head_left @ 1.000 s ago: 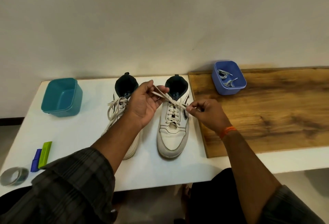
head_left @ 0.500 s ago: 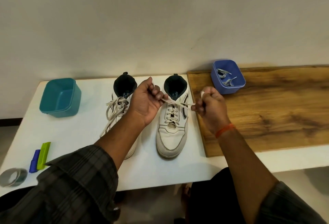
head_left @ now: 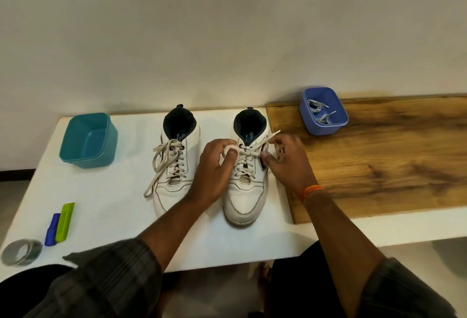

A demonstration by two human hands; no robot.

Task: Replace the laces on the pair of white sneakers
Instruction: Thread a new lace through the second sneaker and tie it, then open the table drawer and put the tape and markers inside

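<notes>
While both hands work the top of the right-hand shoe, status as follows:

Stage: tying off the lace on the right sneaker; eyelets look threaded all the way up.
Left hand: fingers curled, pinching a loop of lace at the shoe's 9 o'clock side, near the tongue.
Right hand: fingers curled round the other lace run at the shoe's 3 o'clock side; free tip sticks out toward 1 o'clock.
Left sneaker: at 9 o'clock of the right one, just beside it, fully laced, ends lying loose over its outer side, knot unclear.
Done (judged): both shoes threaded.
Left (judged): finish this bow, maybe tidy or tie the other shoe.
Blue tub: at 2 o'clock on the wooden board, holds a few laces, probably the old ones.
Teal tub: at 10 o'clock on the white table, nothing visible in it.
Tape roll, blue and green items: 8 o'clock, untouched.
</notes>
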